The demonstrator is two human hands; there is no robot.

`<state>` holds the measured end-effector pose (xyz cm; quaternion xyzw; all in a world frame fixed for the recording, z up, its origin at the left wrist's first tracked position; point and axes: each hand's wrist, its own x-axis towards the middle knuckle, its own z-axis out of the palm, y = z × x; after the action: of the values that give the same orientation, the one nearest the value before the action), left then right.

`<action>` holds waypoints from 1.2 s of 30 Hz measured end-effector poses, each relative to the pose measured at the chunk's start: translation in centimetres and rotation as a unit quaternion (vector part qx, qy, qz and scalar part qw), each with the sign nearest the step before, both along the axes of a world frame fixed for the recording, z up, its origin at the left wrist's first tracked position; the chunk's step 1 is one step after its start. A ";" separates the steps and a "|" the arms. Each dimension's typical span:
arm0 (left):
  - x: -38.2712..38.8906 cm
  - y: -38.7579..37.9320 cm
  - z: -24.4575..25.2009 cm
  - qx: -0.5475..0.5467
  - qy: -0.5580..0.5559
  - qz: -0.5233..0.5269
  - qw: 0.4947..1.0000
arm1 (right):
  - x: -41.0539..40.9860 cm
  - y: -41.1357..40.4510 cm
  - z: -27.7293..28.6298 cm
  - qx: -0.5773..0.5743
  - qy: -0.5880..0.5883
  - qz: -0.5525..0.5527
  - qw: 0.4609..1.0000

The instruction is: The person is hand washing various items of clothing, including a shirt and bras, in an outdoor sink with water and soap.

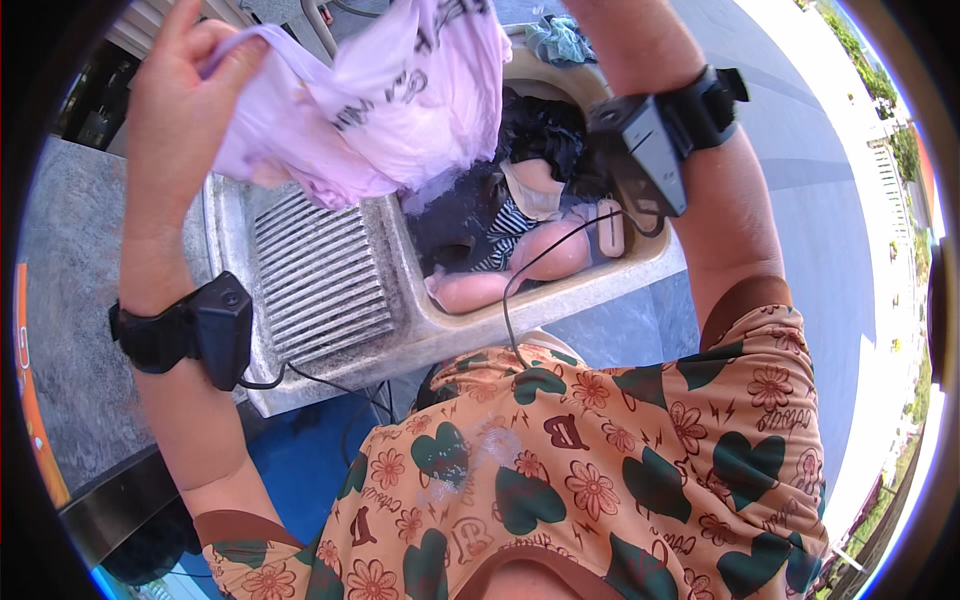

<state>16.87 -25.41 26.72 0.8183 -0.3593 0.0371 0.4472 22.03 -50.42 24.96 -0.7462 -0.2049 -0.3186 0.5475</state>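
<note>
Pinched in my left hand (176,112) is one edge of a wet pale-pink garment (450,97) with dark lettering. It hangs raised above a stone laundry sink (652,274) and hides part of it. My right hand is beyond the top edge of the view, with just the forearm (645,45) showing. Dark water in the basin holds a black cloth (540,135), a pink bra (555,251), a striped piece of fabric (510,225) and a beige padded piece (536,184). A pink oblong object (611,229) rests by the basin's right wall.
Left of the basin is a ribbed washboard (322,270). A teal cloth (559,41) lies on the far rim. Grey counter (82,315) borders the sink on the left. Thin black cables (506,300) run from both wrist-worn devices, one crossing over the basin.
</note>
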 end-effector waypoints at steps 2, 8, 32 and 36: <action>2.8 -1.7 -8.0 0.081 0.082 0.034 0.993 | -0.9 3.9 -6.4 -0.087 0.042 -0.014 0.995; 0.9 -1.2 -27.2 0.208 0.202 0.137 0.947 | -6.0 3.6 -23.4 -0.193 0.233 0.023 0.953; -12.8 25.0 -6.8 -0.341 0.066 0.476 0.808 | 5.5 16.8 -12.2 -0.109 0.056 -0.101 0.987; -10.6 29.0 -18.4 -0.068 0.125 0.476 0.868 | 5.8 24.4 -20.0 -0.209 -0.029 -0.076 0.974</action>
<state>6.23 3.55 8.32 0.8554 0.1356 0.1670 0.4712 27.80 -26.04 4.92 -0.8481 -0.2258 -0.3304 0.3472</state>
